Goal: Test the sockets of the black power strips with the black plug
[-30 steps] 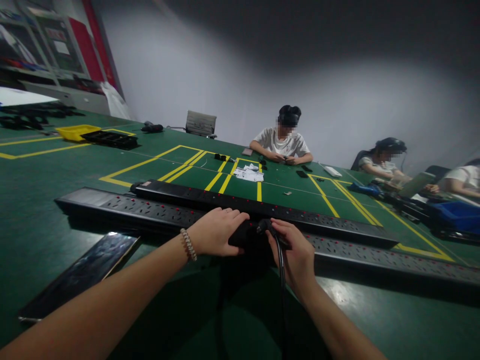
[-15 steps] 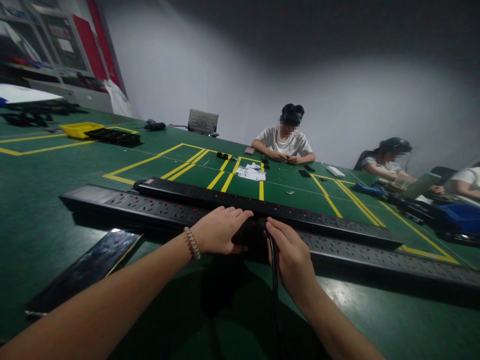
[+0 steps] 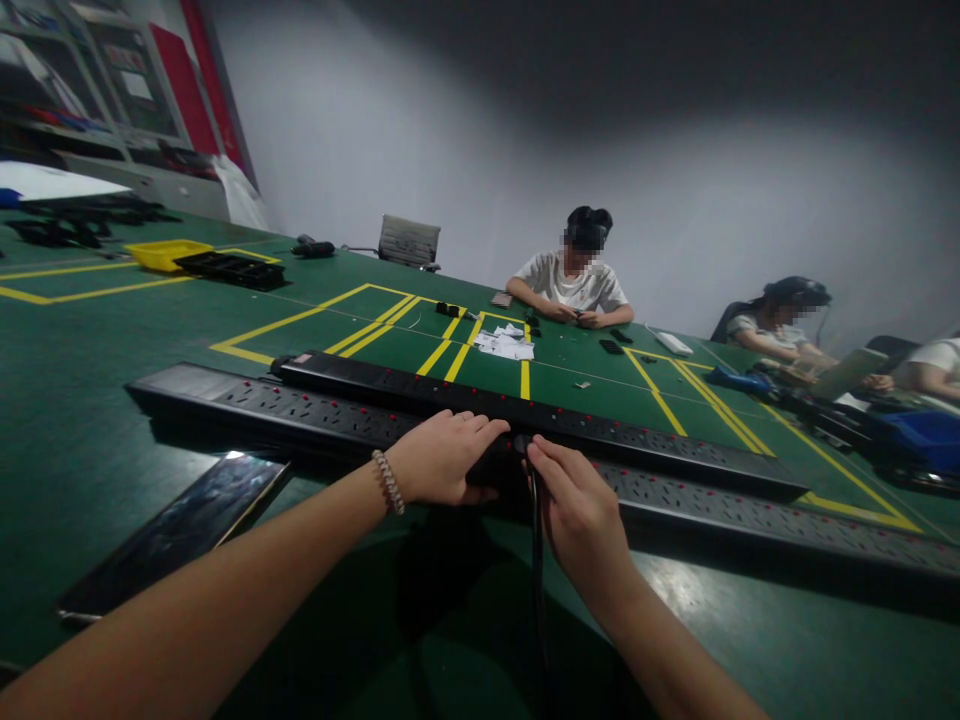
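Head view: rear power strip (image 3: 450, 393) lies right behind the front power strip (image 3: 247, 397), hemming in the hands' far side; phone (image 3: 176, 535) sits near the front strip's left part, beside the left forearm. Paper scraps (image 3: 506, 346), yellow tray (image 3: 166, 256) and a co-worker (image 3: 571, 283) are well beyond. Front strip runs toward the right frame edge; green bench (image 3: 750, 635) surface gives room before its right half, yellow-taped stretch past the rear strip. Left hand (image 3: 442, 460) lies over the front strip, grip contents hidden, can't tell. Right hand (image 3: 583, 500) has its grip pinched on the plug (image 3: 521, 443), at the front strip just beside the left fingers, cable (image 3: 538, 580) hanging down. Versus 1.0 s ago: plug's prongs showed then, now only its rounded back.
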`<action>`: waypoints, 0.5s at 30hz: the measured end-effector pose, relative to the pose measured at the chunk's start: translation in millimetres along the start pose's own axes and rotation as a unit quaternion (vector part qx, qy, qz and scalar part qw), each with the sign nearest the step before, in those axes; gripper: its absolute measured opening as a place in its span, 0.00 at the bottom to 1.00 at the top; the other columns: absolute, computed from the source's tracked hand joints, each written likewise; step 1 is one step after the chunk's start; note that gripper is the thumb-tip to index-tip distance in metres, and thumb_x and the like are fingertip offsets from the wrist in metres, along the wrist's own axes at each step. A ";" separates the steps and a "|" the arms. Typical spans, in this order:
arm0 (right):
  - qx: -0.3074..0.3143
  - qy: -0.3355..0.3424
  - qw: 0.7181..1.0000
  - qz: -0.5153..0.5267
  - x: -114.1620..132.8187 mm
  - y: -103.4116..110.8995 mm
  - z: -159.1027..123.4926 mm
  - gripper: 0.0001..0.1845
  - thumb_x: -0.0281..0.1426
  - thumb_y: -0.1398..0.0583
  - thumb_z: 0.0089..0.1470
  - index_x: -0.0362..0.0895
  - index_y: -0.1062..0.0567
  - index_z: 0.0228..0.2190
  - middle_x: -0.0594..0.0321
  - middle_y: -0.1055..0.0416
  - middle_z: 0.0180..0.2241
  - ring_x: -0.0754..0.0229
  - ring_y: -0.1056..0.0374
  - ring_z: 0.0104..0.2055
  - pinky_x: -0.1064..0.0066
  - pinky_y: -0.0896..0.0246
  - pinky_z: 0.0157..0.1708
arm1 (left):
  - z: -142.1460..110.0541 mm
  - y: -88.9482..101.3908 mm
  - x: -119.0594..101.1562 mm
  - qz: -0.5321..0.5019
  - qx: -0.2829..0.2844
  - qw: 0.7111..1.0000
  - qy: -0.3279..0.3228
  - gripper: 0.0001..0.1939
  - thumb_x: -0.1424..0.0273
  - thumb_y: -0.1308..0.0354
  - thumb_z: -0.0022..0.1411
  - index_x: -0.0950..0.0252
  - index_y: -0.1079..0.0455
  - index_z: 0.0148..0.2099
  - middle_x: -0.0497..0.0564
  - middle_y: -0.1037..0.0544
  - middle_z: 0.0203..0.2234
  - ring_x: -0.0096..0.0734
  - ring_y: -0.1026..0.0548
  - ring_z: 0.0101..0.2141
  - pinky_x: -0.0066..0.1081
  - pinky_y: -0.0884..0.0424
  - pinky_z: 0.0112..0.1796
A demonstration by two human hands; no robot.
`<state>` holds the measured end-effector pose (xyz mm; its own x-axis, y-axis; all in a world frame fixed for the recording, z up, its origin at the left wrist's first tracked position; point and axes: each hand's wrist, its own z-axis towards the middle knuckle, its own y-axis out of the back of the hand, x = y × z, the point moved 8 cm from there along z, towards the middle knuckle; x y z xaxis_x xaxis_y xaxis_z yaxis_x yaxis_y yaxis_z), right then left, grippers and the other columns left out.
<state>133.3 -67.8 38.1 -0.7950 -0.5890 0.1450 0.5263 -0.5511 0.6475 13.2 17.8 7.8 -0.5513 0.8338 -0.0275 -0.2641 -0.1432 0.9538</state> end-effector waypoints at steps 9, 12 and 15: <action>0.002 0.019 1.000 0.021 1.2 -1.3 0.9 0.18 0.20 0.43 0.63 0.42 0.25 0.52 0.48 0.25 0.50 0.51 0.26 0.49 0.55 0.24 0.48 | -0.4 -0.3 0.2 0.002 -0.003 1.000 -0.003 0.38 0.50 0.41 0.60 0.68 0.41 0.64 0.60 0.24 0.49 0.50 0.25 0.47 0.43 0.31 0.45; 0.006 0.026 1.000 0.013 2.6 -2.1 2.0 0.18 0.20 0.43 0.63 0.43 0.25 0.52 0.48 0.24 0.49 0.51 0.27 0.49 0.54 0.24 0.48 | -0.6 -0.6 -0.1 0.001 -0.001 1.000 -0.004 0.38 0.51 0.40 0.60 0.68 0.41 0.64 0.60 0.24 0.49 0.51 0.25 0.47 0.44 0.32 0.46; 0.009 0.033 0.999 0.005 5.3 -3.2 2.1 0.19 0.19 0.43 0.63 0.43 0.25 0.52 0.49 0.24 0.49 0.49 0.28 0.52 0.51 0.25 0.51 | -1.2 -0.5 -0.2 0.001 -0.001 1.000 -0.004 0.37 0.50 0.41 0.60 0.68 0.41 0.64 0.61 0.25 0.49 0.51 0.25 0.47 0.44 0.32 0.46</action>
<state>126.8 -68.0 38.3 -0.7683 -0.6320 0.1018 0.5275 -0.5348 0.6601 12.5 17.1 7.0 -0.5461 0.8374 -0.0236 -0.2652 -0.1461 0.9530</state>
